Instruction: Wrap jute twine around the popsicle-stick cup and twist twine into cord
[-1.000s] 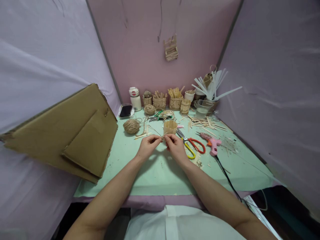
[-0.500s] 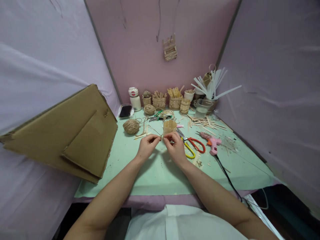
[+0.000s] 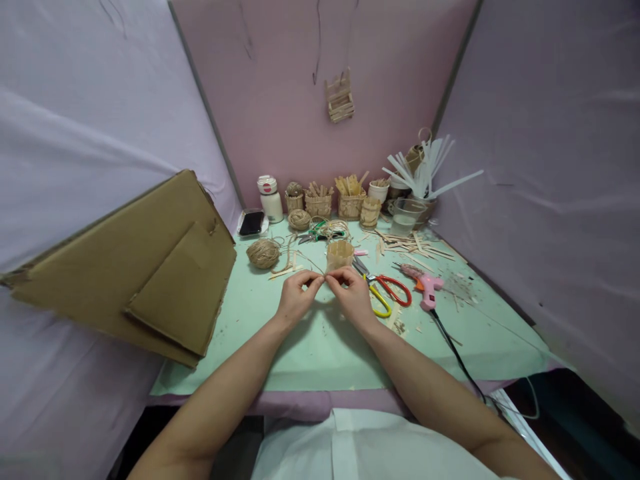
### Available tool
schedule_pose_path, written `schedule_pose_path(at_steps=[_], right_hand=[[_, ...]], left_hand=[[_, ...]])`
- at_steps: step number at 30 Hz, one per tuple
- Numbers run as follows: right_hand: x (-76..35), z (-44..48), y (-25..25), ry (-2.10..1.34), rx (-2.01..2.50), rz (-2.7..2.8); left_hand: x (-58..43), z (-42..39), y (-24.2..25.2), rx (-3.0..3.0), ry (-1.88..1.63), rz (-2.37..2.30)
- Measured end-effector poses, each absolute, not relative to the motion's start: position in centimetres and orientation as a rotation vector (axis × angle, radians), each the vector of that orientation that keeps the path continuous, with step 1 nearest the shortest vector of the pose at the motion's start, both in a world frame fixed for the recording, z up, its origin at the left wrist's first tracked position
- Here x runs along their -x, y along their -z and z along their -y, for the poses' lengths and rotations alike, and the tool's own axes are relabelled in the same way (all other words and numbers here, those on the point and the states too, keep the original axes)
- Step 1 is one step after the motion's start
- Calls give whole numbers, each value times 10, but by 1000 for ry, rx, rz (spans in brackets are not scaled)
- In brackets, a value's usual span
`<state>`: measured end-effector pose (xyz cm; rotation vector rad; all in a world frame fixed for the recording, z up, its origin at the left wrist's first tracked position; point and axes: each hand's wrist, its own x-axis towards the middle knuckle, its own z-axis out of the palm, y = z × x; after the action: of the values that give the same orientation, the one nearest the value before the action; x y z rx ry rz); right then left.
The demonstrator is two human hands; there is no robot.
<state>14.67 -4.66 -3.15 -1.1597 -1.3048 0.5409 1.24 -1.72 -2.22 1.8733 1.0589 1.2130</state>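
Observation:
My left hand (image 3: 296, 298) and my right hand (image 3: 353, 297) meet over the green table mat (image 3: 310, 347), fingertips pinched together on a thin strand of jute twine (image 3: 323, 277). Just behind the fingertips stands a small cup made of wooden sticks (image 3: 340, 254). The strand seems to run back toward a ball of twine (image 3: 263, 253) at the left. Both hands are closed in a pinch.
Red-and-yellow scissors (image 3: 385, 291) and a pink glue gun (image 3: 425, 288) with its black cord lie right of my hands. Large cardboard sheets (image 3: 135, 267) lean at the left. Stick baskets, a white bottle (image 3: 271, 198), a phone (image 3: 251, 222), loose sticks and glue sticks crowd the back.
My two hands have drawn closer together, so the fingertips now touch over the twine. Nothing else on the table has moved.

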Motion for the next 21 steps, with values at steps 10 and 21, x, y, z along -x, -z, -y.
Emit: schedule_pose_path(at_steps=[10, 21], right_hand=[[-145, 49, 30, -578, 1101, 1383], [-149, 43, 33, -819, 1135, 1211]], left_hand=[[-13, 8, 23, -682, -742, -815], [-12, 14, 22, -1625, -1046, -934]])
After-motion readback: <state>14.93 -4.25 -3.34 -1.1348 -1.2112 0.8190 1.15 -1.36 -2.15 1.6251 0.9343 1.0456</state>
